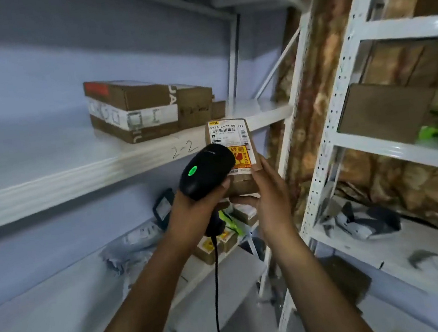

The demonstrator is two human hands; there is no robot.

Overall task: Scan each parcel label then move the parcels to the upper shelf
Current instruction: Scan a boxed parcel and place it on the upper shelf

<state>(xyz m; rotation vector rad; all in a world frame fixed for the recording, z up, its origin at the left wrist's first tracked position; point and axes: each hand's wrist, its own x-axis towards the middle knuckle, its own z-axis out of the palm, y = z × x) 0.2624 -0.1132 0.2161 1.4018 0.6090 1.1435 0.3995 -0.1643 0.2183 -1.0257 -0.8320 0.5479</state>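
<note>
Now: my left hand (190, 212) grips scanner (204, 172); my right hand (269, 195) clasps upright parcel (232, 141), upper shelf (74, 183) just behind, up-left.

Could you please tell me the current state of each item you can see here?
scanner: gripped by the left hand, green light lit, pointed at the held parcel.
held parcel: upright in the right hand, label facing the camera, not on a shelf.
taped box: closed, resting on the upper shelf.
small parcels: lying on the lower shelf, not yet moved.
</note>
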